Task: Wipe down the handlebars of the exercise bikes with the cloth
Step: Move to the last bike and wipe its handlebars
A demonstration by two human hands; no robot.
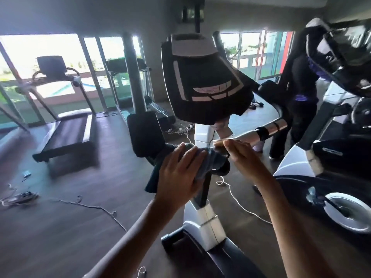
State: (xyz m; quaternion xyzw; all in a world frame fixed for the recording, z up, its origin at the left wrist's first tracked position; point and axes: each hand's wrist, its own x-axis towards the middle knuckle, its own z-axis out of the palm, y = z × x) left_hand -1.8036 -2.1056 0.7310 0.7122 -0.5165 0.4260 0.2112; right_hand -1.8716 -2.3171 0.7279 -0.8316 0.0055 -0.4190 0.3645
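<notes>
Center of frame, just below the middle: L hand (178,169) lies on the cloth (209,163), w/ fingers close together and bent lightly over it. It holds the cloth down on the handlebar (269,130) of the nearest exercise bike (204,217). The thumb sits at the cloth's lower right edge, so the fabric is bunched btwn thumb and fingers. The cloth is dark blue-grey and wraps the bar where it meets the bike's post. A loose end hangs down to the left, under the wrist.

R hand (241,155) is just right of the cloth. Its fingers are out straight and close together, thumb alongside, w/ the tips on the silver part of the bar. Nothing is held in it.

From the hands, the bar runs up to the right, shiny metal w/ a black band round it. A black padded grip (144,134) stands at left of the cloth. The bike's dark console (204,81) fills the upper middle, tilted toward the camera.

At right edge is a 2nd bike (341,149), white and black. Btwn the two bikes, upper right, a person (299,101) in dark clothes stands, partly hidden. At left stands a treadmill (66,135) in front of big bright windows (46,51). Thin cables (90,206) trail over the dark wood floor at lower left.
</notes>
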